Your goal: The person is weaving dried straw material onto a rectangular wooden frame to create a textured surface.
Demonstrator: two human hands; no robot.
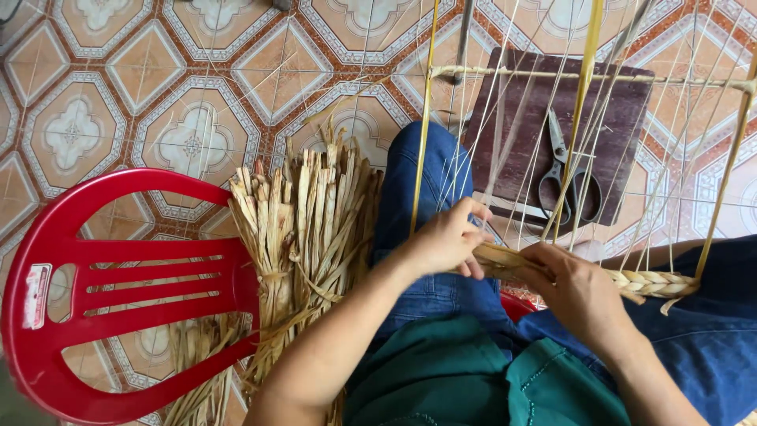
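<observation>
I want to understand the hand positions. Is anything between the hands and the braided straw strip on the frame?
Nothing visible. The left hand and right hand both rest directly on the braid, their fingers closed around its unfinished end. The thin strings hang in front of the hands but do not separate them from the braid.

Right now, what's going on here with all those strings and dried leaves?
A seated person is braiding dried leaf strips across taut strings on a bamboo frame. The left hand pinches strips among the strings, and the right hand grips the braid, whose finished part runs off to the right. A bundle of dried leaves leans on a red plastic chair beside the person's left arm. Scissors lie on a dark board on the tiled floor, behind the strings.
</observation>
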